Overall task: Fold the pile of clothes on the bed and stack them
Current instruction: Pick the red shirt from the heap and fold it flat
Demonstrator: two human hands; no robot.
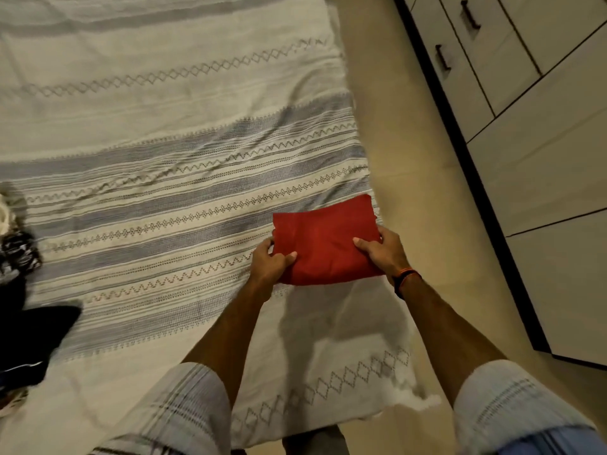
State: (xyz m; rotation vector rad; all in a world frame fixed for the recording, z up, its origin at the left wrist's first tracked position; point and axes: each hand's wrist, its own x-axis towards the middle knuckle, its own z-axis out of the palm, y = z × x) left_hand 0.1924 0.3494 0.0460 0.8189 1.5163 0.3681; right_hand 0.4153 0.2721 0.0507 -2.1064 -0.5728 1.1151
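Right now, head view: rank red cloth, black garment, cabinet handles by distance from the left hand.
1. Red cloth: gripped by the left hand, on its right.
2. Black garment: far left edge of the bed.
3. Cabinet handles: upper right, across the floor.

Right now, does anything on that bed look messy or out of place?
Only the unfolded clothes heaped at the bed's left edge. The red cloth, held by the left hand and right hand, looks neatly folded. The bedspread is slightly wrinkled.

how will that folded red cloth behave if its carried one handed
The red cloth is probably floppy: both the left hand and right hand grip its sides. Held by one side, its layers would likely droop and unfold. It looks thin and light.
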